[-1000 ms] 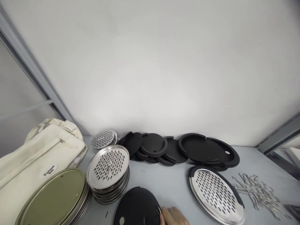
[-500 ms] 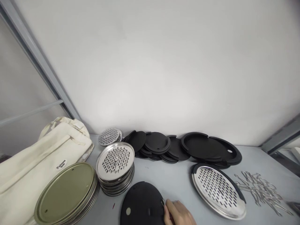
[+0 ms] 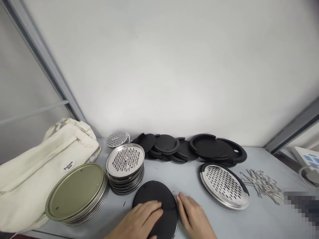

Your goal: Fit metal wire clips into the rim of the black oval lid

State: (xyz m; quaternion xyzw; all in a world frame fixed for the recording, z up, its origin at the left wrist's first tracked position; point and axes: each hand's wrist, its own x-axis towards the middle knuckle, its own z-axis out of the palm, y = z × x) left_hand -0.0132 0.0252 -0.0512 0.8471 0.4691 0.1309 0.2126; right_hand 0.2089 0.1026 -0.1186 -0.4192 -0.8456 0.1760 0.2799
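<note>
A black round disc (image 3: 167, 217) lies flat on the grey table at the bottom centre. My left hand (image 3: 142, 219) rests across its left part with the fingers spread over the surface. Beside the disc's right edge, my right hand (image 3: 193, 215) pinches a small metal clip (image 3: 174, 194) between thumb and forefinger. Stacked round graters (image 3: 126, 161) stand behind and to the left. To the right sits an oval slotted grater (image 3: 223, 186) with a black rim. Several wire clips (image 3: 261, 184) form a pile farther right.
Green oval plates (image 3: 77, 191) are stacked at the left, against a cream bag (image 3: 50, 159). Black lids (image 3: 166, 144) line the wall. A smaller grater stack (image 3: 117, 138) stands at the back. A white box (image 3: 307, 157) is at the far right.
My left hand has come into view and onto the black disc. My right hand still holds the clip by the disc's edge. The view has shifted, showing more of the table's front.
</note>
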